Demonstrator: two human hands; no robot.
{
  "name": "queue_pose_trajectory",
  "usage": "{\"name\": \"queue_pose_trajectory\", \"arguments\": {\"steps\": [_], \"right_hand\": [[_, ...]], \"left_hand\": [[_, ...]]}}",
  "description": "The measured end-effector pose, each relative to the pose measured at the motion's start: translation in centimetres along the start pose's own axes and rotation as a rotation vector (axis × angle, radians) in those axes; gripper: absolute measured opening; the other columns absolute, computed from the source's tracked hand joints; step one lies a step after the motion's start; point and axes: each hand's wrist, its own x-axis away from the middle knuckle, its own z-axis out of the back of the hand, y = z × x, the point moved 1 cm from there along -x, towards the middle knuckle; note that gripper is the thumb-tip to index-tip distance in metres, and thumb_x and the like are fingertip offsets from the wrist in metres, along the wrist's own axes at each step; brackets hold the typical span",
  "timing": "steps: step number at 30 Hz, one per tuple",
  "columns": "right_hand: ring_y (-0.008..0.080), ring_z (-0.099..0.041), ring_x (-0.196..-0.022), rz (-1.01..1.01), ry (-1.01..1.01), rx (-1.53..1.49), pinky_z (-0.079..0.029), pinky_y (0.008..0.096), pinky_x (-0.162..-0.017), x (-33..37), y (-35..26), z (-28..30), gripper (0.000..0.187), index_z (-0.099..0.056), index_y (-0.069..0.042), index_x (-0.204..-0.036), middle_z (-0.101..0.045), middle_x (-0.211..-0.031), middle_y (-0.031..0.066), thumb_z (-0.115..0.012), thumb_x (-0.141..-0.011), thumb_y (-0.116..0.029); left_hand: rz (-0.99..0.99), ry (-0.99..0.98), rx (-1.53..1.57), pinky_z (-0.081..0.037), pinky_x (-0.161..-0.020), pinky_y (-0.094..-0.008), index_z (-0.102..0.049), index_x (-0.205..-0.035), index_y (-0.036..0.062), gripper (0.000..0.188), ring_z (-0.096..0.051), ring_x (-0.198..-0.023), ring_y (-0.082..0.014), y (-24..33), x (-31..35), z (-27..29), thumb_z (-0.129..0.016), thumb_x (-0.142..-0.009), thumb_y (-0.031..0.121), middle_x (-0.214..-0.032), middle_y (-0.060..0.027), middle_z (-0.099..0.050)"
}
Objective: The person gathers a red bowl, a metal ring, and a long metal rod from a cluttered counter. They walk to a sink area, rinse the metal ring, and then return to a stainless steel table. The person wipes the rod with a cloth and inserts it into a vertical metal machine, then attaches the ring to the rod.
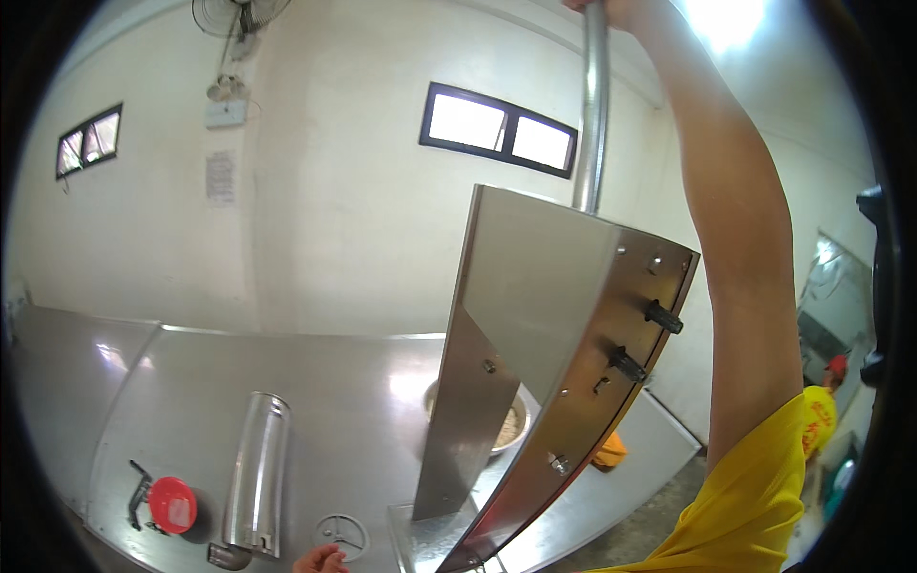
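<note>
My right arm reaches up, and my right hand (611, 11), partly cut off by the upper edge, is closed around the top of an upright metal rod (594, 115). The rod rises out of a tall stainless-steel housing (540, 258), which looks like a sausage stuffer's frame. Two black shafts (626, 364) stick out of its side. Only the fingers of my left hand (321, 561) show at the lower edge, loosely bent, with nothing visible in them. Just beyond them a round spoked disc (342, 537) lies on the steel table (334, 430).
A shiny metal cylinder (258, 473) lies left of the disc, a curved pipe end (229, 556) near it. Further left are a red bowl (173, 504) and a dark crank handle (139, 492). Behind the housing stand a metal basin (521, 435) and orange cloth (609, 451). Another person (819, 420) is far right.
</note>
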Motion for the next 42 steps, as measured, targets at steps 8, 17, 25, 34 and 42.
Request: {"name": "queue_pose_trajectory", "arguments": {"steps": [8, 17, 25, 34, 42], "right_hand": [[0.0122, -0.043, -0.047, -0.149, -0.281, -0.315, -0.037, 0.0265, -0.047, 2.0, 1.4, 3.2, 0.052, -0.042, -0.016, -0.061, -0.038, -0.054, -0.005, -0.046, -0.106, -0.043], [0.0115, -0.036, -0.044, -0.116, -0.112, -0.171, -0.032, 0.0265, -0.045, 3.5, 1.0, 2.2, 0.051, -0.039, -0.019, -0.06, -0.035, -0.053, -0.006, -0.052, -0.104, -0.041], [0.0106, -0.035, -0.043, -0.111, -0.165, -0.173, -0.031, 0.0271, -0.045, 3.0, 2.6, 2.3, 0.052, -0.039, -0.021, -0.059, -0.032, -0.051, -0.0061, -0.053, -0.103, -0.043], [0.0074, -0.033, -0.043, -0.022, 0.002, -0.094, -0.03, 0.025, -0.043, 5.6, 1.7, -1.0, 0.047, -0.038, -0.02, -0.064, -0.03, -0.052, -0.0068, -0.056, -0.103, -0.039], [0.0075, -0.031, -0.044, -0.108, 0.145, -0.102, -0.028, 0.0255, -0.041, 5.2, 3.9, -2.2, 0.043, -0.038, -0.019, -0.069, -0.028, -0.054, -0.0066, -0.06, -0.102, -0.037]], "left_hand": [[-0.045, -0.145, 0.03, -0.042, -0.059, -0.0251, -0.072, -0.115, 0.0033, 0.033, -0.052, -0.065, -0.007, -1.0, -4.0, 0.9, -0.061, -0.098, 0.029, -0.076, -0.001, -0.068], [-0.061, -0.253, 0.089, -0.04, -0.058, -0.0238, -0.069, -0.117, 0.0017, 0.033, -0.05, -0.063, -0.0069, 0.5, -5.5, -0.3, -0.06, -0.099, 0.028, -0.075, 0.0002, -0.066], [-0.086, -0.26, 0.169, -0.043, -0.061, -0.0226, -0.07, -0.117, 0.0016, 0.031, -0.056, -0.068, -0.0074, 0.5, -5.5, -1.1, -0.063, -0.099, 0.027, -0.085, -0.002, -0.07], [0.0, -0.272, 0.233, -0.043, -0.06, -0.0218, -0.07, -0.119, 0.0026, 0.031, -0.057, -0.07, -0.0068, 0.2, -4.1, -1.5, -0.063, -0.099, 0.026, -0.089, -0.0021, -0.071], [-0.177, -0.384, 0.079, -0.042, -0.059, -0.0219, -0.07, -0.119, 0.0057, 0.03, -0.054, -0.068, -0.0062, 3.0, -5.3, -2.4, -0.062, -0.1, 0.028, -0.084, -0.0009, -0.071]]}}
